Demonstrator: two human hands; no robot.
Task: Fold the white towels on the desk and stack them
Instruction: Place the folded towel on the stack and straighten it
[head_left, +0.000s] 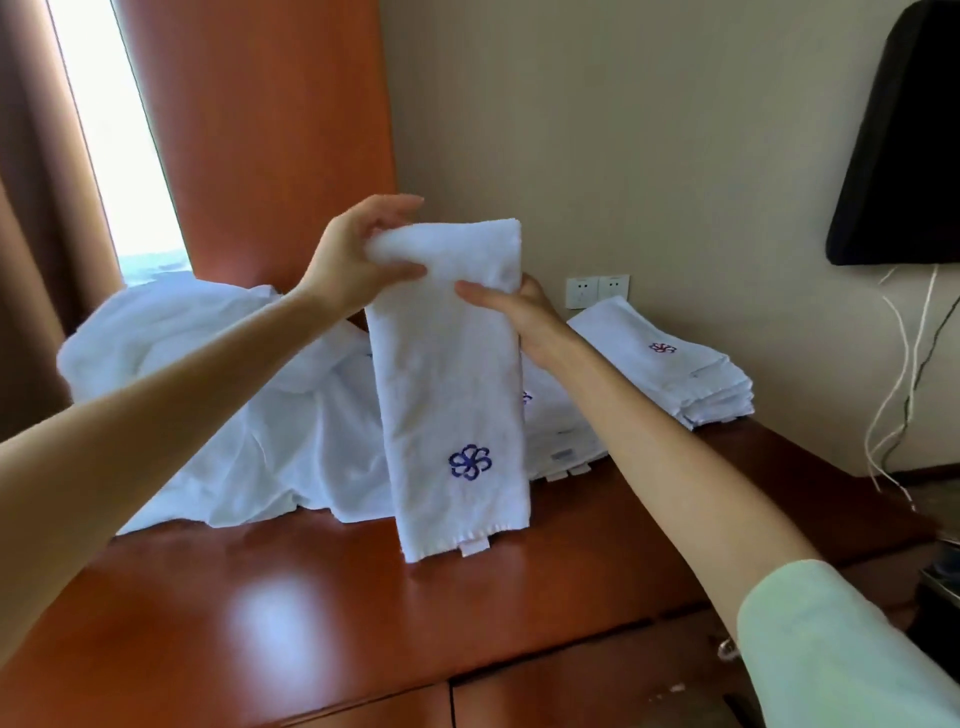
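A white towel (449, 395) with a blue flower emblem hangs folded lengthwise above the brown desk (322, 608), its bottom hem near the desktop. My left hand (358, 254) grips its top left corner between thumb and fingers. My right hand (519, 317) holds the towel's right edge a little lower, thumb in front and fingers behind. A pile of unfolded white towels (208, 395) lies on the desk at the left. A stack of folded towels (670, 364) with a red emblem sits at the back right, and another folded stack (561, 441) lies behind the held towel.
A wall with two sockets (597, 290) runs behind the desk. A black screen (904, 140) hangs at the upper right with cables (898, 395) dangling below it. A wooden panel (270, 135) and curtains (41, 208) stand at the left.
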